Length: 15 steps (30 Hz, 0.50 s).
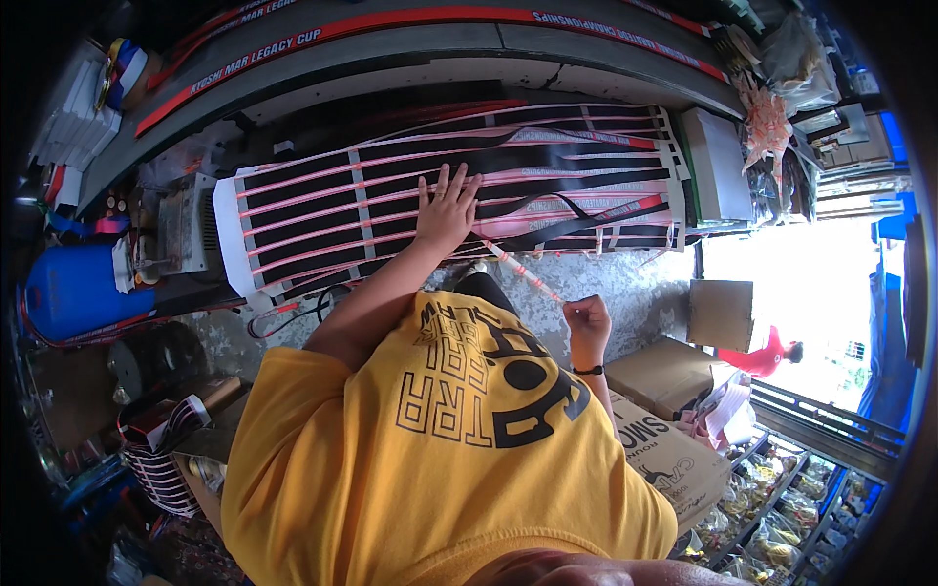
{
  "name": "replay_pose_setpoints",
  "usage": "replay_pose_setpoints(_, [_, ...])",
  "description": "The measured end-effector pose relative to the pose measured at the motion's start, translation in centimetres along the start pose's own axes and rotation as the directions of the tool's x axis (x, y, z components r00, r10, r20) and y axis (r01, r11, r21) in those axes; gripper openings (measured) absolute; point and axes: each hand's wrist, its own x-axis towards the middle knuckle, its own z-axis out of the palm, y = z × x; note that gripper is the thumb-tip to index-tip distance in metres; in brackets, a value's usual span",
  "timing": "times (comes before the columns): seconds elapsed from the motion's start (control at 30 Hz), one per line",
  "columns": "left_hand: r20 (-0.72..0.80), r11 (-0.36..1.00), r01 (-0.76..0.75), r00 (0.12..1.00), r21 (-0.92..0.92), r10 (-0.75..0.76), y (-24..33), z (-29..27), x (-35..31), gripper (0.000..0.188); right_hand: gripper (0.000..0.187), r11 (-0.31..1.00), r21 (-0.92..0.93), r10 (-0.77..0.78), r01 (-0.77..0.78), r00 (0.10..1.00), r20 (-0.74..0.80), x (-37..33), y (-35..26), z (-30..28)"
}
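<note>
A long printed sheet (293,208) with black bands and thin pink lines lies across the bench in front of me. My left hand (447,207) rests flat on its middle, fingers spread. A narrow pinkish-white strip (523,271) runs slantwise from the sheet's near edge to my right hand (587,320), whose fingers are pinched on its end. That hand is off the bench, at the right of my body, with a dark band on the wrist. Dark and red printed ribbons (557,215) curl loosely over the sheet's right half.
Red printed ribbons (420,26) lie along a raised ledge behind the sheet. A blue container (78,291) stands at the left. Cardboard boxes (660,376) sit at my right, near racks of bagged items (772,498). Beyond, a person in red (762,354) shows by the bright opening.
</note>
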Motion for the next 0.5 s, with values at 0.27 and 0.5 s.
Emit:
replay_pose_setpoints(0.27, [-0.025, 1.000, -0.002, 1.000, 0.004, 0.002, -0.1, 0.1, 0.0, 0.049, 0.017, 0.981, 0.183, 0.070, -0.063, 0.997, -0.031, 0.5, 1.7, -1.7])
replay_pose_setpoints(0.5, [-0.008, 1.000, 0.006, 1.000, 0.002, -0.006, -0.1, 0.0, 0.0, 0.049, 0.020, 0.725, 0.498, 0.517, -0.476, 0.853, 0.062, -1.5, 3.3, -1.5])
